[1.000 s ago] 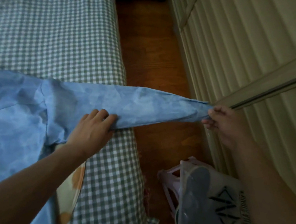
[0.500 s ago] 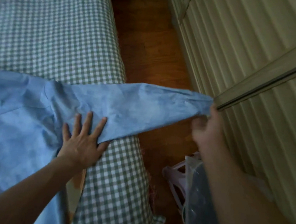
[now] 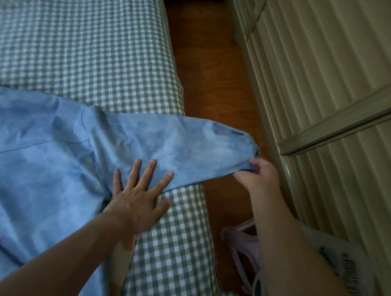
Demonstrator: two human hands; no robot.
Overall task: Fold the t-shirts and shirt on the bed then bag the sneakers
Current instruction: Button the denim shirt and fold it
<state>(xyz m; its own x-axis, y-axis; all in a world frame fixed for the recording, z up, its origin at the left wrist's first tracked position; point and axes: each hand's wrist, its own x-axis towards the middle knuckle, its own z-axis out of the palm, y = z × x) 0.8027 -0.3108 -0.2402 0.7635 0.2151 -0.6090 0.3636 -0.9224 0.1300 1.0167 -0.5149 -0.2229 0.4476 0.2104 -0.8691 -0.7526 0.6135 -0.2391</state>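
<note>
Shirt (image 3: 44,156) — a light blue garment — lies spread across the left and lower-left part of the frame, on the bed (image 3: 80,39), which carries a green-and-white checked cover. Its sleeve (image 3: 177,146) extends from the shoulder seam near frame centre toward the right, passing beyond the bed edge and over the wooden floor (image 3: 205,64).

Left hand (image 3: 138,202) position: centre of the frame, palm down, fingers straight and spread. The fingertips rest on the lower edge of the sleeve, near where it joins the body of the shirt; the heel of the hand lies over the checked cover and the shirt edge. It presses flat and grasps nothing.

Right hand (image 3: 258,176) position: right of centre, at the cuff end of the sleeve. Its fingers are curled and pinch the cuff fabric, holding that end above the floor, clear of the bed.

Surroundings:
- A ribbed, cream-coloured wardrobe front (image 3: 341,78) runs down the right side of the frame, with a slanted rail crossing it.
- A translucent plastic bag (image 3: 341,264) with dark printing sits in the lower right, partly hidden behind the right forearm — its contents cannot be identified.
- A pale pink object (image 3: 240,239) shows just left of the bag, beside the bed edge; its form is unclear.
</note>
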